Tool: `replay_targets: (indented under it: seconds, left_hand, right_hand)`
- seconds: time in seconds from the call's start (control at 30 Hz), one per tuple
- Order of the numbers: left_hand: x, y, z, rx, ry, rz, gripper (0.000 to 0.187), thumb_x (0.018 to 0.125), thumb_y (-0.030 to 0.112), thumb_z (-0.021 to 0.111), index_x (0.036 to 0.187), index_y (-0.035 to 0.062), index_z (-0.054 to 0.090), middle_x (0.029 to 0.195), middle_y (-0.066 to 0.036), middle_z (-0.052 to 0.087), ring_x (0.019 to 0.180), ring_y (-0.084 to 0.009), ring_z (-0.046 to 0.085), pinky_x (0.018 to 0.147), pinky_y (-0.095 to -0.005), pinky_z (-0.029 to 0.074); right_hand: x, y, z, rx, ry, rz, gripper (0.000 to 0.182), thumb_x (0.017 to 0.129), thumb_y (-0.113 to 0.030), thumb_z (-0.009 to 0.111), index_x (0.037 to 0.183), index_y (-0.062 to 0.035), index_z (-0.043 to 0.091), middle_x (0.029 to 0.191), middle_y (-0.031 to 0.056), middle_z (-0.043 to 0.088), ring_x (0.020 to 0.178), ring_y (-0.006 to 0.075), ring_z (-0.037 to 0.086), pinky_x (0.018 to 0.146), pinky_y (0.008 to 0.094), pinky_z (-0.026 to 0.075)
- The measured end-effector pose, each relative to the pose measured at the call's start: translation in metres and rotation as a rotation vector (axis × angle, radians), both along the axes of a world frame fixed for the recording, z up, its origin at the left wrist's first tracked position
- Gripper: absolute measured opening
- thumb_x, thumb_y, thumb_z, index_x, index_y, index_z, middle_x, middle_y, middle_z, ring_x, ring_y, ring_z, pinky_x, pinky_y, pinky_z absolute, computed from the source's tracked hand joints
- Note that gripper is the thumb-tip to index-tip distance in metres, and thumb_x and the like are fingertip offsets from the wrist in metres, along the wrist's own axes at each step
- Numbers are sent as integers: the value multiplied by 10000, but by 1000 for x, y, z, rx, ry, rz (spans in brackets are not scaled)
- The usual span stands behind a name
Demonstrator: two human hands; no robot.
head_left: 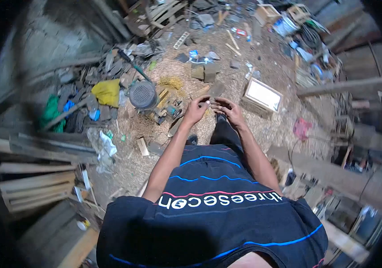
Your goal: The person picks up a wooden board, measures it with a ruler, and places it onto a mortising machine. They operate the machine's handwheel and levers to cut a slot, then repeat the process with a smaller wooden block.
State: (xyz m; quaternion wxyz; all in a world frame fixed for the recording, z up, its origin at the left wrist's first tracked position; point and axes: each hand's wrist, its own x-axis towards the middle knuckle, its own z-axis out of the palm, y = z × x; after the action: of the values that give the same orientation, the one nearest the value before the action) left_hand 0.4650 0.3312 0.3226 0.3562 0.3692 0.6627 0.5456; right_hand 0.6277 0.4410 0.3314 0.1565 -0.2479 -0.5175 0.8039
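Note:
Both of my hands are in front of my body, close together over the littered floor. The fingers of my left hand (pixel 196 110) are curled, and a small pale spot shows at their tips; I cannot make out whether it is an object. Just to its right, my right hand (pixel 229 111) has its fingers spread and slightly bent, with nothing visible in them. A grey flat piece (pixel 216 89) appears just beyond the fingertips; whether they touch it is unclear. Left of my hands is a round grey motor-like machine (pixel 143 94) with a perforated cover.
A wooden box with a white top (pixel 263 94) stands right of my hands. A yellow bag (pixel 106 93) lies at left, near green cloth (pixel 53 115). Slatted wooden frames (pixel 37 190) are at lower left. A long beam (pixel 347 86) juts in from the right.

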Motion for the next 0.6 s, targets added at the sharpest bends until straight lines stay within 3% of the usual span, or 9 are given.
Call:
replay_targets:
  seconds: [0.2, 0.23, 0.33, 0.47, 0.5, 0.6]
  left_hand:
    - [-7, 58, -24, -38, 62, 148, 216, 863, 101, 618, 1047, 5, 679, 1031, -144, 697, 990, -226, 659, 880, -335, 488]
    - [-4, 65, -20, -49, 64, 162, 195, 894, 117, 632, 1052, 11, 678, 1026, -90, 693, 988, -164, 630, 850, -324, 494]
    - [8, 84, -37, -128, -34, 256, 191, 896, 130, 638, 1047, 20, 680, 1020, -89, 692, 978, -155, 631, 845, -321, 492]
    - [29, 87, -54, -198, -38, 462, 177, 907, 143, 631, 1022, 13, 663, 995, -92, 688, 947, -160, 641, 838, -308, 496]
    - [33, 85, -90, -143, -112, 533, 194, 892, 168, 653, 1003, 9, 650, 991, -104, 682, 955, -168, 637, 845, -312, 490]
    - [43, 72, -83, -362, 14, 696, 182, 864, 172, 647, 950, 12, 641, 938, -157, 676, 891, -306, 654, 780, -377, 493]
  right_hand:
    - [-28, 86, -15, 71, -65, 300, 380, 911, -48, 527, 1289, -6, 525, 1201, 105, 619, 1048, 192, 633, 876, 314, 508]
    - [-29, 100, -12, 51, -69, 336, 370, 913, -54, 530, 1281, -18, 539, 1185, 94, 624, 1043, 181, 629, 865, 308, 507]
    - [-33, 133, -5, 61, -143, 430, 376, 917, -75, 550, 1287, -11, 531, 1177, 98, 625, 1045, 169, 620, 862, 301, 504]
    - [-38, 160, -28, 106, -190, 475, 318, 897, -104, 608, 1196, 1, 596, 1064, 95, 665, 931, 158, 644, 789, 289, 514]
    - [-41, 167, -36, 168, -227, 475, 296, 889, -117, 626, 1159, 4, 615, 1019, 91, 676, 893, 154, 649, 766, 288, 515]
    - [-41, 179, -79, 329, -363, 401, 234, 859, -179, 698, 968, 25, 657, 834, 89, 691, 761, 143, 653, 658, 286, 512]
